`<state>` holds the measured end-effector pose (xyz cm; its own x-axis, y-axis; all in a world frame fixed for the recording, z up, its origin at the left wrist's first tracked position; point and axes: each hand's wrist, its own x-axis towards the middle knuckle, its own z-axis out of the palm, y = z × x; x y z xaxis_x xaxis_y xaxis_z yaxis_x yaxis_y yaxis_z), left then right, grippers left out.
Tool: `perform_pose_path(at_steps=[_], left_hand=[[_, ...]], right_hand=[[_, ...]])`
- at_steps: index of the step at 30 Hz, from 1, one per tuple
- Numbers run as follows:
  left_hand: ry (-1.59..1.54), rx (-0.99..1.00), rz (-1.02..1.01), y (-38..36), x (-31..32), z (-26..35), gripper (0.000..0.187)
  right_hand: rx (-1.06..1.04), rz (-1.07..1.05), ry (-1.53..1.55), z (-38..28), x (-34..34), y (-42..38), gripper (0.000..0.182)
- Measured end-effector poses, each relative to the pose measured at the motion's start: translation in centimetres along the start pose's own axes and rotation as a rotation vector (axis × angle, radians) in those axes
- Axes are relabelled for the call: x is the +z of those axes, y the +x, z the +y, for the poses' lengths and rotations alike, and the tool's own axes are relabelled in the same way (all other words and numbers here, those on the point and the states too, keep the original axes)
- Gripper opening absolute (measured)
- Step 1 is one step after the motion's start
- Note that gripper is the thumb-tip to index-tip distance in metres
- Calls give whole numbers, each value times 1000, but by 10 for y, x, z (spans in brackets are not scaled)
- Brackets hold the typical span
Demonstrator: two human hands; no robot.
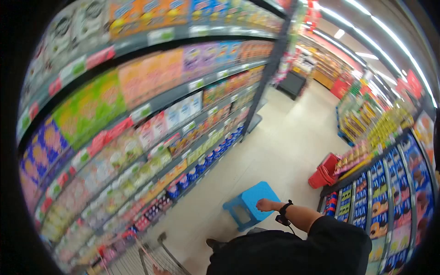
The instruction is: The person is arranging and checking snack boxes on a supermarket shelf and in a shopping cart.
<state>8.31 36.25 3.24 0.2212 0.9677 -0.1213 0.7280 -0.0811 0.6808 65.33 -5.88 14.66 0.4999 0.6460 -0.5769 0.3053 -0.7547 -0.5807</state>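
Observation:
My right hand (pixel 264 205), with a dark strap on its wrist, is held out over a blue plastic step stool (pixel 260 195). Its fingers look curled into a loose fist, and I see nothing in them. The stool stands on the pale floor in front of my feet. At the bottom edge, part of my left hand (pixel 160 271) shows beside a wire shopping cart (pixel 137 259). Most of that hand is cut off, so its grip on the cart cannot be made out.
Tall shelves (pixel 183 87) of packaged goods line the left side. A lower snack rack (pixel 380 197) runs along the right, with stacked red baskets (pixel 323 174) at its end. Pale aisle floor (pixel 288 133) stretches away to a dark bin-like stand (pixel 293 85) and further displays.

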Motion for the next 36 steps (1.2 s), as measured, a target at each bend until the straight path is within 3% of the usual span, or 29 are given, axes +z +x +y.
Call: perform_pose_path(at_steps=[1, 2, 3, 4, 6, 11, 14, 17, 19, 24, 36], left_hand=[[12, -118, 154, -19, 0, -36, 70], [-113, -271, 72, -26, -19, -25, 70], [-222, -142, 41, -30, -25, -50, 65], [-298, -143, -17, -31, -37, -47, 64], [-174, -282, 45, -51, -55, -38, 58], [-186, -237, 54, -65, -66, -45, 46], [-129, -234, 78, -78, -72, -37, 42], [-25, -231, 134, -96, -75, -27, 45], [-107, -310, 15, -104, -79, -23, 47], [57, -301, 5, -121, -76, -5, 51], [170, -411, 17, -137, -73, 39, 58]], right_hand=[[0, 17, 85, -14, 10, 1, 28], [-358, -28, -240, -2, 17, 6, 27], [-298, -43, -169, 18, 30, 5, 27], [-238, -50, -101, 30, 41, 8, 28], [67, -40, 40, 5, 46, -24, 28], [201, -102, 238, 33, 52, -55, 29], [346, -64, 162, 34, 55, -70, 30], [388, -101, 174, 32, 54, -78, 31], [393, -135, 181, 38, 57, -78, 31], [384, -180, 265, 41, 68, -59, 25], [168, -328, 110, -24, 58, 19, 29]])
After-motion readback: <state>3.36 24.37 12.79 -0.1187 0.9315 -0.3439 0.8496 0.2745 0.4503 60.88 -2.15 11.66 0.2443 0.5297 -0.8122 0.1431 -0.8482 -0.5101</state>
